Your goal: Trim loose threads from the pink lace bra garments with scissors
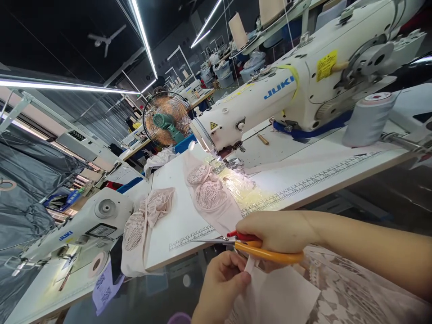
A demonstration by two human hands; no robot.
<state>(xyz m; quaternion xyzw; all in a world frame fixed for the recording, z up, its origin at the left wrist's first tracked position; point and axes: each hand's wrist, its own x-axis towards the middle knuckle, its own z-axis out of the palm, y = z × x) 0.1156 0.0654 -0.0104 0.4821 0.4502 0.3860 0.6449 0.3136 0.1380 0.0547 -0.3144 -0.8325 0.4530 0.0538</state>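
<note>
Right hand: the right hand (280, 229) is wrapped round the scissors (266, 253), over the front edge of the counter (168, 240).
Scissors: orange handle toward the right, with a red part at the grip; the metal blades point left, just above the counter's edge.
Left hand: the left hand (222, 281), below the blades, pinches a pale strip (250, 264) between thumb and fingers.
Strip: just under the orange handle; whether it touches the scissors, I cannot tell.
Cloth: pale pink lace (340, 290) spreads below the right forearm, with a plain pale panel (286, 292) beside it.
Main machine: a white JUKI machine (249, 105) stands on the counter, its needle area lit.
At the needle: a lace piece (211, 193) lies to the left, next to shiny yellowish film (248, 193).
Counter left: another lace piece (133, 231) drapes over the edge, near a second machine (104, 207), a tape roll (99, 264) and a purple printed sheet (105, 288).
Counter right: a spool (367, 121) of pale thread, near the main machine's base.
Markings: a ruler scale (313, 178) runs along the front edge.
Behind: a round fan (165, 121), with more machines beyond.
</note>
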